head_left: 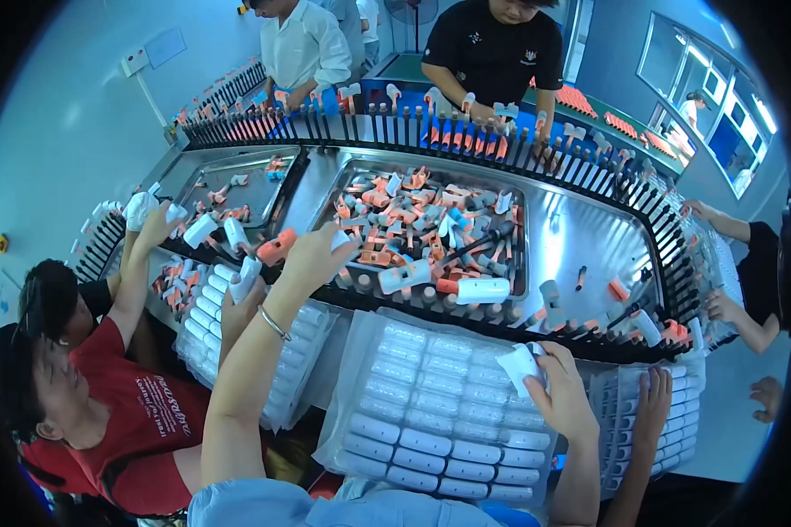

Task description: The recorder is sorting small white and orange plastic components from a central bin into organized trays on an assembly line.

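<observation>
My left hand [312, 262], with a bracelet on its wrist, reaches over the near row of black pegs. Its fingers are closed on a small white plastic piece [342, 240], mostly hidden by the hand. An orange part [277, 247] shows just left of that hand. On the right, my right hand [561, 391] grips a curved white plastic shell [520, 367] between thumb and fingers, above a clear plastic blister tray [347, 413]. Oblong white shells [472, 470] fill the tray's near rows. White shells [483, 291] also sit on the pegs ahead of me.
A metal tray [526, 255] heaped with orange, grey and white parts lies in the middle of the steel table [580, 237]. Black pegs [395, 127] run round it. Co-workers' hands [242, 307] work close by on the left, and another hand [652, 404] is on the right.
</observation>
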`<state>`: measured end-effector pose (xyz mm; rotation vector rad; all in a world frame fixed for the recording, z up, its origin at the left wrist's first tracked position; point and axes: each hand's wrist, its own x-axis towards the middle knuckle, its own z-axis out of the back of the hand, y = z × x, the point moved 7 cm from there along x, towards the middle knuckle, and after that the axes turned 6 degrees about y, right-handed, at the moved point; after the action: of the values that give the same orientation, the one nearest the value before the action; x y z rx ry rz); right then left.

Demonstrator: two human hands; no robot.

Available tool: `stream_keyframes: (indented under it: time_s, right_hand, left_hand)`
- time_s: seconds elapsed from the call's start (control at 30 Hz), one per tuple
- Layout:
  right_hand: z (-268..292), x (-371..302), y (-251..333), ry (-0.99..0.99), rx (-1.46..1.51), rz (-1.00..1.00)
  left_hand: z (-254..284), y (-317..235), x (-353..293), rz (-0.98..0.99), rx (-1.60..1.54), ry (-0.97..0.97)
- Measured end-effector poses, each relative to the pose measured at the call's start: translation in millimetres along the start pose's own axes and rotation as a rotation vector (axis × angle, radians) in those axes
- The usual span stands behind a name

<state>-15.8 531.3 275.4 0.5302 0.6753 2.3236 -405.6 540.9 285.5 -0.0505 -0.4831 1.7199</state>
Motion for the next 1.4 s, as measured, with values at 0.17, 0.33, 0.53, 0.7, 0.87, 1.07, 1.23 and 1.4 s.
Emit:
stream_keyframes:
  time_s: [0.17,0.33,0.53,0.7,0.87,1.07,1.23,1.4]
  right_hand:
    - [-2.3,-7.5,13.7,0.049,0.072,0.000]
    - [-27.4,-13.8,12.6,0.192,0.791,-0.180]
    - [-72.7,-20.6,4.8,0.046,1.507,-0.356]
    - [-95.6,-10.7,30.0,0.155,1.350,-0.224]
    - [-74.1,0.5,39.4,-0.052,1.113,-0.150]
    - [21.2,-1.6,-4.8,-0.345,0.156,-0.179]
    - [27.9,55.0,-7.3,-0.243,-0.237,-0.160]
    - [47.8,48.7,-13.6,-0.236,-0.233,-0.138]
  left_hand:
    - [-7.9,27.3,3.6,0.202,0.274,-0.147]
    - [7.6,68.2,8.6,0.302,0.358,-0.169]
    - [27.7,-35.7,-71.0,0.052,-0.234,-0.474]
    - [-80.9,-179.8,-147.8,0.113,-1.285,0.650]
    - [-98.4,-162.4,-149.6,0.289,-1.576,0.279]
    - [-69.8,-125.4,-142.1,0.307,-1.485,0.170]
    - [-68.7,-133.6,-151.5,0.285,-1.452,0.314]
    - [-66.3,-92.7,-165.5,0.305,-1.343,0.243]
